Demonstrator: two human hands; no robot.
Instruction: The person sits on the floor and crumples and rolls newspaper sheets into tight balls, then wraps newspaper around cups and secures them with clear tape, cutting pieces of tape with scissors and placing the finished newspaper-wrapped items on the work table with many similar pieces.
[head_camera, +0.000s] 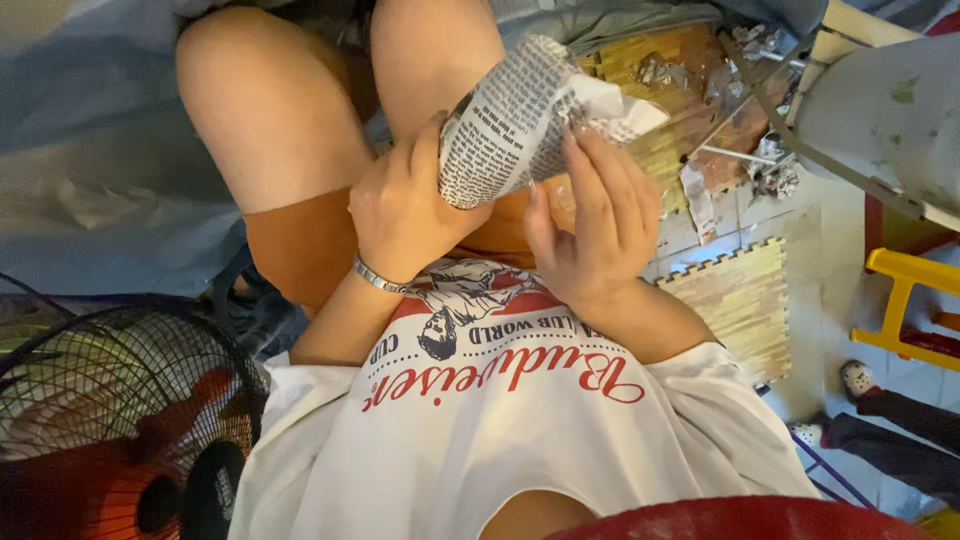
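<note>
The newspaper bundle (520, 115) sits above the person's lap, held between both hands in front of the bare knees. The left hand (405, 210) closes around its lower end, fingers wrapped firmly over the printed sheet. The right hand (595, 225) rests its loosely spread fingers against the crumpled white end, touching rather than clenching. The paper looks light, soft and easy to tear, so it is probably best held around the thick middle, not by the loose edges. A bracelet (378, 277) circles the left wrist. A fan (120, 420) stands lower left; scraps (745, 110) litter the floor beyond.
</note>
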